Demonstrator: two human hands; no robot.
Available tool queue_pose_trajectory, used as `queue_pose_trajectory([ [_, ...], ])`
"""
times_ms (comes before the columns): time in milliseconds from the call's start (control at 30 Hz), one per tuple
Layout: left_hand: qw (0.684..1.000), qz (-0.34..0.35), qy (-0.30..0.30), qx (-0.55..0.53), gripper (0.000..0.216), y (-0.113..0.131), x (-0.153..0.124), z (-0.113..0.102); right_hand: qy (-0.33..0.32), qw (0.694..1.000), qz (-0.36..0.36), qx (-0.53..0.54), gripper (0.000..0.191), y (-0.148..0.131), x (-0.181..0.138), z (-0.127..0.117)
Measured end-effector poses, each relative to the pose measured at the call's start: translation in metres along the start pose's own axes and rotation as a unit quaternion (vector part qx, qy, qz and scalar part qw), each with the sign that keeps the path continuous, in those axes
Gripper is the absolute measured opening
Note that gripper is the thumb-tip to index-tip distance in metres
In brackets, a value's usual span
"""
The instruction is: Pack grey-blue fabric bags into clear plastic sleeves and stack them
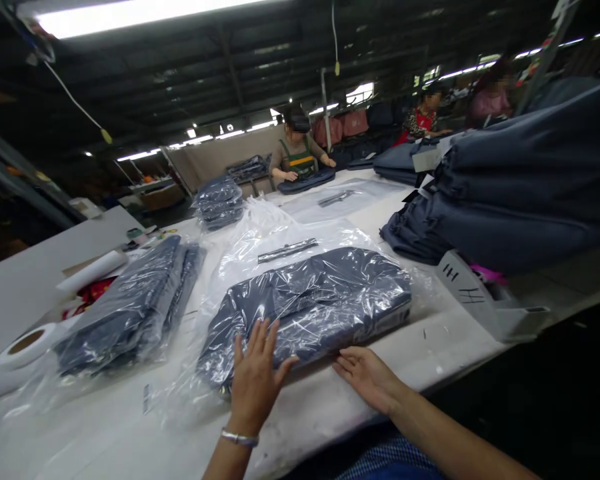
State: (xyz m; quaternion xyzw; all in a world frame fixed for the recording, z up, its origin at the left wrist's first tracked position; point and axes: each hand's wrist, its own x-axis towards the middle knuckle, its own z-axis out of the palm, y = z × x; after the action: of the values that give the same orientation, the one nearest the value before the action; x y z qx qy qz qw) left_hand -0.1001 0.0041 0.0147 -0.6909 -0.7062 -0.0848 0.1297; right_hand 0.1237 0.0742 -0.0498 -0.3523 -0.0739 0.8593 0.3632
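On the near side of the white worktable point(440, 347), I have the left hand point(255, 377) resting against the front left part of a plastic-wrapped navy fabric bundle point(315, 300), its fingers spread apart and its thumb pointing to the right. A silver-coloured bangle point(240, 438) circles that wrist. My right hand point(367, 377) is turned partly palm-up at the bundle's near lower edge, fingers slightly bent — I cannot tell whether they pinch the film or only touch it.

The bundle lies long side toward me, between both hands and a spread of clear plastic bags point(250, 233) just behind it. To its left I see a pile of wrapped navy bundles point(130, 307), with a white roll point(30, 343) beyond that, near the table's left end. To the right stands a pale grey box point(465, 293) marked with black strokes, something bright pink point(487, 273) inside; behind it rises a big heap of unwrapped navy fabric pieces point(520, 180) with white tags.

Farther back, another wrapped stack point(219, 203) sits at the far left edge — and across the table a co-worker in a green apron point(300, 160) has both hands on a folded navy piece point(307, 181).
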Motion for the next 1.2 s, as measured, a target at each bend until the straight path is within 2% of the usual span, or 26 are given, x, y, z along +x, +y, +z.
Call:
queue_pose_trajectory([
  [100,0.997,0.077,-0.009,-0.017,0.080,0.037,0.007,0.006,-0.039,0.999,-0.028,0.023,0.020,0.004,0.001,0.005],
  [167,0.997,0.070,0.005,-0.018,0.079,0.046,0.017,0.013,-0.094,0.994,-0.053,0.026,0.027,0.002,-0.001,0.007],
  [233,0.999,0.042,0.019,-0.024,0.079,0.046,0.030,0.018,-0.146,0.986,-0.078,0.013,0.038,-0.001,-0.001,0.008],
  [300,0.999,0.032,0.003,-0.036,0.076,0.041,0.041,0.021,-0.147,0.984,-0.094,-0.022,0.040,-0.003,0.007,0.007],
  [400,0.997,0.043,-0.043,-0.047,0.069,0.038,0.048,0.024,-0.102,0.986,-0.111,-0.064,0.027,-0.009,0.026,0.010],
  [500,0.997,0.034,-0.042,-0.055,0.068,0.044,0.048,0.017,-0.124,0.981,-0.133,-0.062,0.022,-0.023,0.033,0.025],
  [567,0.998,0.004,-0.013,-0.058,0.069,0.049,0.051,-0.004,-0.174,0.969,-0.163,-0.069,0.025,-0.037,0.023,0.044],
  [633,0.997,-0.049,0.025,-0.053,0.065,0.051,0.057,-0.040,-0.243,0.944,-0.207,-0.083,0.037,-0.052,0.003,0.070],
  [733,0.985,-0.139,0.078,-0.062,0.041,0.040,0.066,-0.107,-0.341,0.887,-0.276,-0.141,0.064,-0.075,-0.032,0.117],
  [800,0.967,-0.180,0.112,-0.138,0.033,0.022,0.068,-0.145,-0.372,0.833,-0.333,-0.239,0.066,-0.092,-0.048,0.145],
  [833,0.948,-0.198,0.130,-0.214,0.035,0.011,0.067,-0.159,-0.356,0.800,-0.388,-0.289,0.060,-0.100,-0.051,0.156],
  [867,0.915,-0.222,0.144,-0.303,0.038,0.001,0.064,-0.169,-0.311,0.765,-0.458,-0.328,0.054,-0.108,-0.050,0.163],
  [933,0.813,-0.278,0.155,-0.488,0.047,-0.016,0.055,-0.179,-0.162,0.706,-0.590,-0.357,0.053,-0.122,-0.039,0.166],
  [967,0.755,-0.308,0.150,-0.560,0.052,-0.023,0.049,-0.181,-0.096,0.696,-0.617,-0.355,0.059,-0.128,-0.030,0.163],
  [1000,0.701,-0.335,0.142,-0.614,0.055,-0.027,0.043,-0.180,-0.060,0.707,-0.610,-0.352,0.064,-0.132,-0.019,0.158],
  [1067,0.623,-0.370,0.125,-0.677,0.052,-0.030,0.030,-0.172,-0.088,0.770,-0.520,-0.358,0.068,-0.138,0.004,0.147],
  [1133,0.579,-0.387,0.119,-0.707,0.046,-0.027,0.018,-0.157,-0.143,0.817,-0.417,-0.371,0.064,-0.142,0.023,0.140],
  [1200,0.546,-0.399,0.118,-0.728,0.042,-0.017,0.009,-0.136,-0.141,0.822,-0.380,-0.400,0.061,-0.148,0.036,0.142],
])
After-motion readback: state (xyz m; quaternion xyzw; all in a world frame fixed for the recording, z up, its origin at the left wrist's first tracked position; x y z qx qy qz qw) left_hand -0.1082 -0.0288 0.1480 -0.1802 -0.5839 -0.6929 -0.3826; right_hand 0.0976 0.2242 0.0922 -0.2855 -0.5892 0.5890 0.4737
